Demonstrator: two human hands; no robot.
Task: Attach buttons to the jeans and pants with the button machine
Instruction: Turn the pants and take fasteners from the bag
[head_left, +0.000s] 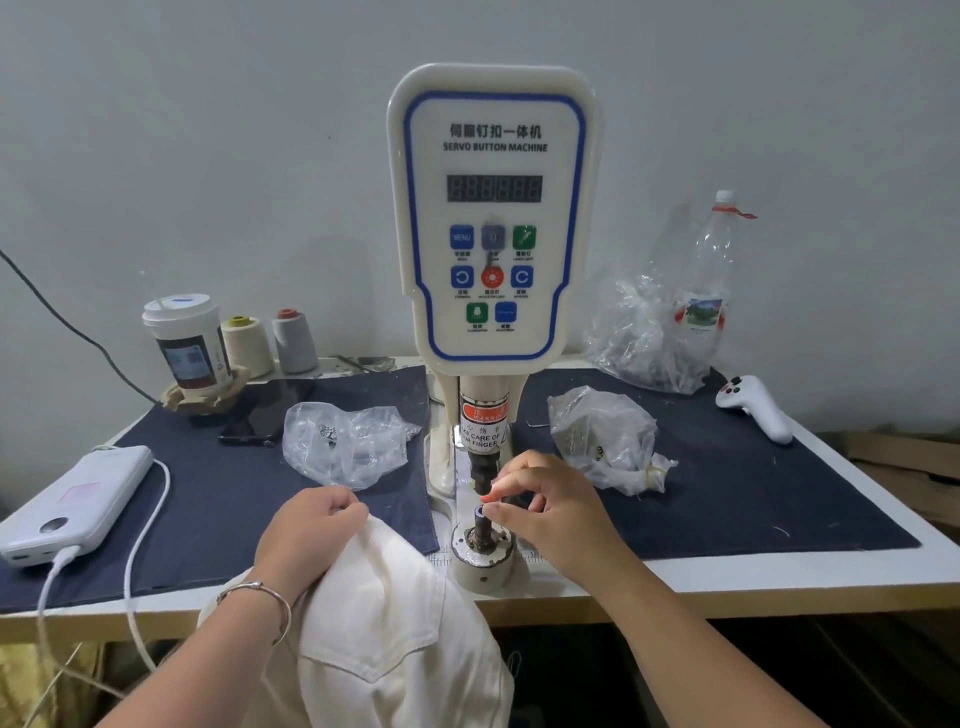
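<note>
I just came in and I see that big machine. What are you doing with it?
A person is getting the servo button machine ready to put a button on white pants. The right hand is pinching something small at the top of the lower post, right under the machine's head. The left hand grips the pants at the table's edge. The cloth is not on the post yet.

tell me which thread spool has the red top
The grey thread spool, the right one of the pair at the table's back left. The cream spool beside it, next to the paper cup, has a yellow top.
</note>
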